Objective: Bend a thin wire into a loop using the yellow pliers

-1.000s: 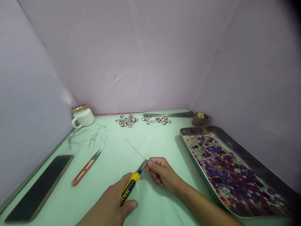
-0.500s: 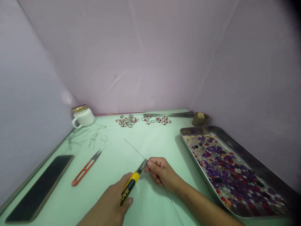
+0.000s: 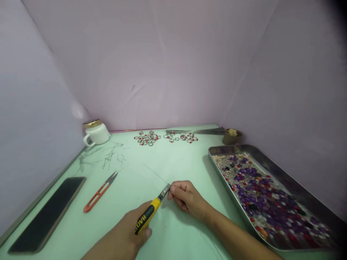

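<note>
My left hand (image 3: 134,222) is wrapped round a pair of pliers (image 3: 151,210) with yellow and black handles. The metal jaws point up and right, meeting the fingertips of my right hand (image 3: 187,196). Those fingers pinch a thin metal wire (image 3: 155,174) at the jaws. One end of the wire stretches up and left over the green table; the other trails below my right wrist toward the bottom edge. My fingers hide the spot where wire and jaws meet.
Orange thread snips (image 3: 99,196), a dark phone (image 3: 47,215) and wire scraps (image 3: 110,159) lie left. A lidded white mug (image 3: 97,133) stands behind. Red-beaded wire rings (image 3: 148,138), long wires (image 3: 195,131) and a small brown pot (image 3: 231,137) line the back. A metal bead tray (image 3: 230,196) sits right.
The pliers have rolled in my left hand, so their handle lettering faces up more. The wire's trailing end has swung right. My right hand has barely moved.
</note>
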The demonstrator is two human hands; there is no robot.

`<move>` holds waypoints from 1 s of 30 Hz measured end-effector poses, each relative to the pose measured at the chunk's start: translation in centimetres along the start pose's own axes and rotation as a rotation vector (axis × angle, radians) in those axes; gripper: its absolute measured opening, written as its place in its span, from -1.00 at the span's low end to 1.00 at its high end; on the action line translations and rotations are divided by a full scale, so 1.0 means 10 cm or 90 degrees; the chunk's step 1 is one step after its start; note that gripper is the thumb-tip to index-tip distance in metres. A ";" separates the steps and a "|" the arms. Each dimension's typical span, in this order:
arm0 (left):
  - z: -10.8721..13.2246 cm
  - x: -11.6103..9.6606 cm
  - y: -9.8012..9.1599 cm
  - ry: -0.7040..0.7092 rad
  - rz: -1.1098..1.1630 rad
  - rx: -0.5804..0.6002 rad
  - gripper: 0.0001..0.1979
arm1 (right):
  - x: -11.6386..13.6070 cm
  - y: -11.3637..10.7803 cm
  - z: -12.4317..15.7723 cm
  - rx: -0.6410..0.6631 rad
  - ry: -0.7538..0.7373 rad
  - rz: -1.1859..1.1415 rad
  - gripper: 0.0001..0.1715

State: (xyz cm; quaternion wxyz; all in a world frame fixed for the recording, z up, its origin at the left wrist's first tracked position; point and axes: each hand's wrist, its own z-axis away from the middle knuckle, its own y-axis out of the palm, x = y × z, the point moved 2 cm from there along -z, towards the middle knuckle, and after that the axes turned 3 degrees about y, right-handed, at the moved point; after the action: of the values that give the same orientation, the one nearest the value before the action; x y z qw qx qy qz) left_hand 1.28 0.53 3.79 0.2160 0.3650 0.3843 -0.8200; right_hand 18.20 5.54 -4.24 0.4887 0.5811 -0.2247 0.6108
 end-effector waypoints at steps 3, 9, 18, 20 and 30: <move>0.02 -0.04 -0.01 -0.008 0.002 0.003 -0.54 | 0.00 -0.01 0.01 -0.002 -0.001 -0.041 -0.69; 0.02 -0.02 -0.01 0.006 0.001 0.011 -0.55 | 0.03 -0.01 0.02 0.005 0.000 -0.031 -0.76; 0.01 0.05 0.05 0.009 -0.046 -0.043 -0.54 | 0.04 0.02 0.00 -0.058 0.022 0.057 -0.79; 0.01 0.11 0.09 -0.002 -0.073 -0.076 -0.54 | 0.04 0.02 0.00 -0.079 0.029 0.097 -0.78; -0.02 0.17 0.10 0.019 -0.136 -0.155 -0.55 | 0.05 0.05 0.00 -0.095 0.028 0.134 -0.79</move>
State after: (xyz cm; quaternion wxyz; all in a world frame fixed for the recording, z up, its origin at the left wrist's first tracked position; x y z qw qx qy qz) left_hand 0.93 -0.01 1.93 0.1644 0.3050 0.5204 -0.7805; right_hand 17.84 5.51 -3.59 0.4686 0.5028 -0.3188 0.6526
